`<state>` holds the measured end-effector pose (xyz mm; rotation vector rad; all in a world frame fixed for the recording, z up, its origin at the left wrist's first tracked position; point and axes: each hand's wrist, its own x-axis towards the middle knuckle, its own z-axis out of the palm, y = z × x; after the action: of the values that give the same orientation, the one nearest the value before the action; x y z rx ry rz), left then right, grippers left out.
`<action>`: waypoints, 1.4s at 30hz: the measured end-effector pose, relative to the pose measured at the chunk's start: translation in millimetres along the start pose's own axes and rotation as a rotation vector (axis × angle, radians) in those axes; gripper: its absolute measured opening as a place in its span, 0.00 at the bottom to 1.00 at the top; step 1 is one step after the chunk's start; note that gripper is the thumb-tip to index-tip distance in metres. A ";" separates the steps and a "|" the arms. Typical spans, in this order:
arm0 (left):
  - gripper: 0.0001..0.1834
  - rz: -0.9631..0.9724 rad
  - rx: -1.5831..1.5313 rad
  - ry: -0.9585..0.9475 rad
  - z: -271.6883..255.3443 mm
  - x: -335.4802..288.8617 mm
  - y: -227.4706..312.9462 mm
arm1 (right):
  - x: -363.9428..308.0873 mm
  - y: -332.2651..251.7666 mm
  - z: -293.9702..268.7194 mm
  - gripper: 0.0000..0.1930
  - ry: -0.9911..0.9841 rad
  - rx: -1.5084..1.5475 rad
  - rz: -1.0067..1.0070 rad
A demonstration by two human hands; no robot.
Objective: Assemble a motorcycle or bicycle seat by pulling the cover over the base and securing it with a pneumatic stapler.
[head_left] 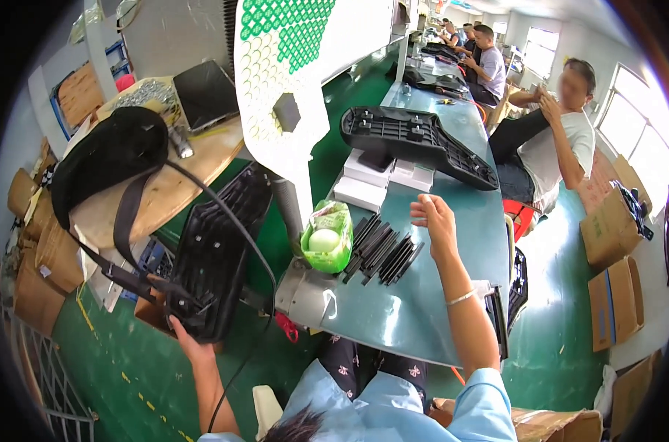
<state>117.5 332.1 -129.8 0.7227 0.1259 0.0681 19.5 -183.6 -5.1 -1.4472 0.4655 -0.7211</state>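
Low on the left, beside the table, my left hand [193,345] grips the near end of a long black plastic seat base [215,250]. Its thumb lies on the rim and the fingers are partly hidden beneath. The base stands tilted, its ribbed face showing. Above the teal table [356,317], my right hand [439,225] is raised with its fingers curled together. Whether anything small is in them cannot be made out. Just left of that hand lies a bundle of thin black strips [382,250]. A green plastic bag [327,239] with a pale round thing in it is next to the strips.
Another black seat base [415,140] rests on white boxes [360,191] farther up the table. A wooden table [209,166] at left holds a black bag-like cover [117,158]. A co-worker [566,132] sits at right. Cardboard boxes [615,225] line the right side.
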 end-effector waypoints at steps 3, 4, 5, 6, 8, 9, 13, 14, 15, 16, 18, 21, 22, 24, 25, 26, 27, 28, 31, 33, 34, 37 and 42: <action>0.34 0.056 0.041 -0.065 30.1 16.3 -29.1 | 47.9 7.0 8.6 0.17 0.043 -0.144 -0.022; 0.33 0.082 0.077 -0.100 36.7 22.4 -39.5 | 65.2 10.6 13.1 0.18 0.050 -0.199 -0.020; 0.32 0.018 0.059 -0.125 49.3 19.8 -39.5 | 80.9 9.8 15.1 0.23 0.018 -0.138 0.063; 0.32 0.019 0.052 -0.130 48.0 21.6 -44.3 | 96.4 8.8 17.4 0.23 0.021 -0.140 0.056; 0.31 -0.043 0.190 0.092 20.7 10.8 -47.6 | 121.8 6.9 29.3 0.31 0.147 0.238 0.249; 0.31 -0.050 0.252 0.135 11.6 4.2 -54.8 | 142.3 12.0 24.9 0.37 0.261 0.344 0.276; 0.32 -0.168 0.457 0.354 -59.1 -30.6 -63.7 | 175.5 13.7 40.2 0.36 0.335 0.515 0.376; 0.32 -0.212 0.514 0.387 -58.3 -45.3 -64.5 | 183.3 18.5 37.5 0.36 0.337 0.514 0.369; 0.32 -0.255 0.546 0.403 -59.6 -59.5 -61.8 | 189.5 23.5 39.8 0.35 0.352 0.523 0.399; 0.31 -0.302 0.579 0.413 -60.2 -69.1 -61.5 | 193.7 25.2 40.0 0.33 0.374 0.533 0.426; 0.29 -0.323 0.557 0.401 -63.7 -85.0 -66.5 | 201.5 27.1 37.8 0.25 0.377 0.622 0.385; 0.27 -0.418 0.552 0.360 -74.0 -94.5 -74.0 | 201.7 28.2 16.8 0.15 0.378 0.704 0.451; 0.27 -0.478 0.568 0.349 -78.1 -97.6 -74.6 | 190.6 26.5 12.5 0.15 0.372 0.702 0.453; 0.26 -0.513 0.599 0.261 -72.5 -103.8 -72.0 | 158.6 22.2 -19.2 0.16 0.215 0.716 0.469; 0.25 -0.545 0.630 0.123 -62.4 -107.6 -66.5 | 132.6 12.5 -36.1 0.15 0.203 0.687 0.448; 0.24 -0.577 0.659 -0.008 -54.5 -112.7 -61.6 | 104.8 4.2 -49.4 0.14 0.189 0.657 0.435; 0.24 -0.595 0.666 -0.013 -47.0 -117.5 -60.4 | 82.8 1.6 -64.4 0.15 0.109 0.651 0.446; 0.23 -0.575 0.705 -0.125 -39.0 -123.3 -56.8 | 53.4 -8.9 -68.9 0.15 0.104 0.598 0.447; 0.24 -0.584 0.762 -0.462 -1.1 -129.1 -50.6 | -27.6 -32.2 -95.6 0.13 0.072 0.569 0.471; 0.26 -0.504 0.696 -0.704 38.0 -135.0 -51.9 | -77.7 -42.2 -99.0 0.11 0.060 0.523 0.473; 0.24 -0.428 0.622 -0.743 60.8 -141.4 -56.7 | -101.2 -43.4 -97.6 0.09 0.099 0.492 0.495; 0.35 -0.389 0.517 -0.841 98.2 -157.3 -60.0 | -165.5 -37.8 -69.3 0.08 0.135 0.508 0.486; 0.53 -0.255 0.278 -0.758 125.3 -195.5 -62.4 | -240.7 -18.8 -24.5 0.10 0.131 0.396 0.399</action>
<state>-57.6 182.7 -60.2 0.9602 -0.5071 -0.4741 -171.3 -34.6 -21.3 -0.9039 0.6502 -0.5483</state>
